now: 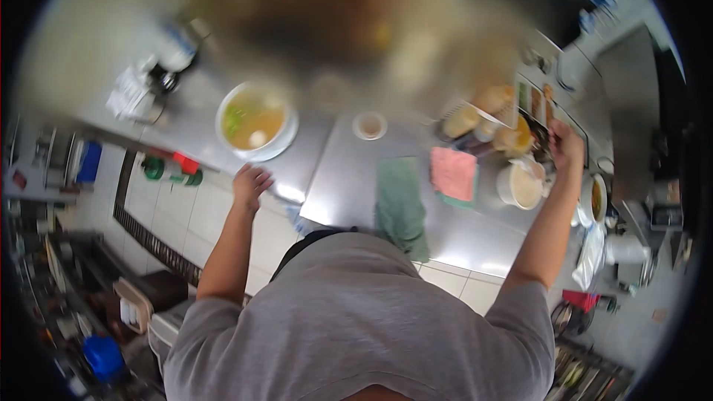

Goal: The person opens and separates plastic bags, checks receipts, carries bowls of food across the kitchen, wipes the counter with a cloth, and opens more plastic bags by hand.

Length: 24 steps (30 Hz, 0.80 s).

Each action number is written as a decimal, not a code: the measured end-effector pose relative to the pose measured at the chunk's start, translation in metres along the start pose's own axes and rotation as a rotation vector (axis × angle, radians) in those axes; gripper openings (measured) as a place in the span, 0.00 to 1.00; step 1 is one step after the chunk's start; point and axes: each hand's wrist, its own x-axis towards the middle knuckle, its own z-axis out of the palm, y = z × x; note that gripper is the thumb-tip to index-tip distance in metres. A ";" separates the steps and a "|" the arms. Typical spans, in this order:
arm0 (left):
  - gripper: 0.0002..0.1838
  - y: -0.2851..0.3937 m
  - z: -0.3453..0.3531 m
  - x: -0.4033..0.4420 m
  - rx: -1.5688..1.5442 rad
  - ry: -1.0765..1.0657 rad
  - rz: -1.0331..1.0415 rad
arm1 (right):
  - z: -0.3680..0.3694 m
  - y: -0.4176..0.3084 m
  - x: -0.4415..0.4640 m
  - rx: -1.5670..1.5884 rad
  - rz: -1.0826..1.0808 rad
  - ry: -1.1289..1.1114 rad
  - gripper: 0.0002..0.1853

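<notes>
Spilling looks like the main risk: the white round bowl (220, 125) of yellowish broth sits on a white plate (292, 139), left side of the table (475, 236), left hand (252, 184) just off its near side. A careless knuckle could slosh it. Second risk: the right forearm runs close by the white round tub (505, 188) of pale contents; an elbow swing could tip it. The green cloth (401, 200) hangs over the near edge; leaning in may drag it down.

Pose: left arm half forward, palm low near the table edge, fingers loosely spread, nothing visible in them. Right arm reaches far right, hand bent in at the blurred food containers (518, 136); fingers curled, can't tell whether they grip anything.
</notes>
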 end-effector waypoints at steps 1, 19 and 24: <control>0.32 0.006 0.003 0.003 -0.023 -0.049 -0.012 | 0.024 -0.011 -0.030 0.000 -0.016 0.000 0.09; 0.17 0.049 -0.042 -0.013 0.378 -0.479 -0.306 | 0.408 0.057 -0.276 -0.745 -0.963 -0.156 0.11; 0.18 0.046 -0.058 -0.018 0.398 -0.518 -0.192 | 0.338 0.024 -0.241 -0.336 -0.518 -0.151 0.09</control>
